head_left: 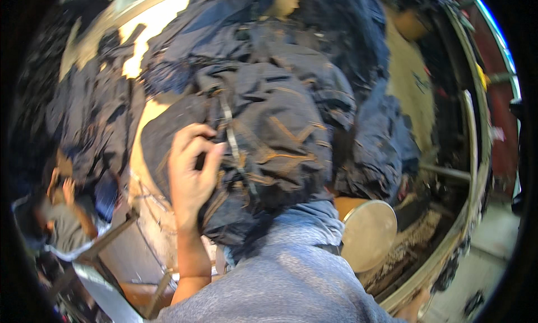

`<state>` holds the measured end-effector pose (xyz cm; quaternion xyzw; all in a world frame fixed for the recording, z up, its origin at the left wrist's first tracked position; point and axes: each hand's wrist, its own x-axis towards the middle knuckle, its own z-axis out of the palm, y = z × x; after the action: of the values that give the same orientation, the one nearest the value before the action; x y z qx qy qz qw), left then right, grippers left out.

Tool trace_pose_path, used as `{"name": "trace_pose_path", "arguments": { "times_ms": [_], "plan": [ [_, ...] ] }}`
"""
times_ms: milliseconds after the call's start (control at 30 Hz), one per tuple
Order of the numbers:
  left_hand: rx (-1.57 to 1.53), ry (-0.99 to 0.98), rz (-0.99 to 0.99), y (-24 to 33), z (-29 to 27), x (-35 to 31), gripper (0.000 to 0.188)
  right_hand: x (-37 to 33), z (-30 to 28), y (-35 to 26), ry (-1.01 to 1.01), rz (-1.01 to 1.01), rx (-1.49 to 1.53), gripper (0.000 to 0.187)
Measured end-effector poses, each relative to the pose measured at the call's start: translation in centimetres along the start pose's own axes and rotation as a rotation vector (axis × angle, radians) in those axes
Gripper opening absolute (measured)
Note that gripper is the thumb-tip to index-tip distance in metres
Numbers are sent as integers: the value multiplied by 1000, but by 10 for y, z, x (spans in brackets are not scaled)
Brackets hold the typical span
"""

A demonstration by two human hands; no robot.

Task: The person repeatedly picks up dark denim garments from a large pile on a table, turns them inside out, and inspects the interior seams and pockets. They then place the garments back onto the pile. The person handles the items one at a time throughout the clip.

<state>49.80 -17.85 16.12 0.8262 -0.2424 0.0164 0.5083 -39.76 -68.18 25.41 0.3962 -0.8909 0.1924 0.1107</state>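
Note:
My left hand (193, 163) is over the left side of a heap of dark denim garments, fingers curled and thumb drawn in toward them. Whatever may be between its fingertips is too small or hidden to make out. Right beside it lies a dark jeans piece (280, 127) with orange-brown stitching, bunched up in front of my body. A thin pale strip (230, 129) runs down the cloth just right of my fingertips. My right hand does not show.
More dark garments (347, 37) pile up ahead, and others (89, 107) at the left. A round stool top (369, 235) stands right of my body. At the lower left sits another person (70, 225), hands raised. A curved rail (473, 211) bounds the right side.

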Motion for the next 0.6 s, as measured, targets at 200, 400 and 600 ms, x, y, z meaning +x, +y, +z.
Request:
{"name": "trace_pose_path", "arguments": {
  "times_ms": [200, 400, 600],
  "plan": [
    [106, 26, 52, 4, -3, 3, 16, -16, -23, -82, 244, -101, 101, 37],
    [218, -124, 35, 10, -10, 9, 12, -6, -27, -201, 462, -391, 417, 43],
    [475, -307, -20, 15, -16, 24, 29, -171, 7, -407, -376, -560, 1083, 48]
  ]
}}
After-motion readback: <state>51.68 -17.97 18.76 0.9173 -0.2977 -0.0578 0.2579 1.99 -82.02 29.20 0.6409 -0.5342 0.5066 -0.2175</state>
